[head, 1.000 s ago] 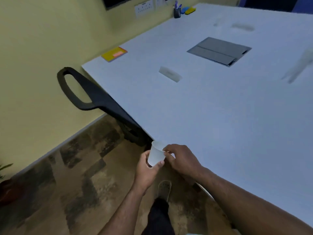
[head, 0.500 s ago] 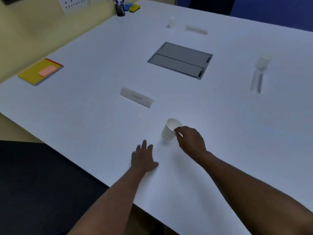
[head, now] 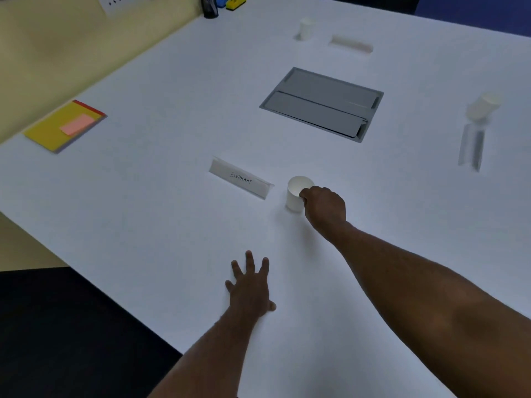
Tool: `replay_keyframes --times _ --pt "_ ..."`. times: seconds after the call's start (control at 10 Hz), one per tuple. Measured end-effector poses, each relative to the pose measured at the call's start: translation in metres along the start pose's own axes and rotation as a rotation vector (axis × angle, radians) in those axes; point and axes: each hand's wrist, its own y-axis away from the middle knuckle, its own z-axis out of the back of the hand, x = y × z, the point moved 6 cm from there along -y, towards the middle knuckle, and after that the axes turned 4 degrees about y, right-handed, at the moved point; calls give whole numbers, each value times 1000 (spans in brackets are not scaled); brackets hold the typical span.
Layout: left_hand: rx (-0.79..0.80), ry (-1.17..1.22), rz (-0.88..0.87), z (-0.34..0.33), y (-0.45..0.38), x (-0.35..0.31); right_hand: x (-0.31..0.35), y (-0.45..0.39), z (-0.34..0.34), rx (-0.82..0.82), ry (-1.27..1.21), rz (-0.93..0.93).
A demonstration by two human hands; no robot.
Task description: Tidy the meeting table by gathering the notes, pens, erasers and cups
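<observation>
R hand (head: 324,206) moved cup (head: 296,193) farther, beside name card (head: 241,179).

Name card (head: 240,178) crowds the cup (head: 296,193) leftward; bare table (head: 161,225) elsewhere.

The white paper cup (head: 296,195), a second ago held off the table's near edge between both hands, now stands upright on the white table (head: 172,219) just right of the folded name card (head: 241,179), farther in than half a second ago. The right hand (head: 324,206) now grips its rim alone, while the left hand (head: 251,285) has let go and lies flat, fingers spread, on the tabletop
</observation>
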Motion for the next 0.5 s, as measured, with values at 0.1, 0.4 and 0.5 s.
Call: replay_keyframes --times 0.1,0.4,0.5 --pt "3 21 5 1 -2 1 -4 -7 -6 44 66 13" --pt "4 61 31 6 0 4 -28 50 0 -31 -53 38" --pt "-33 43 27 -3 15 -6 -49 126 -18 78 -181 -44"
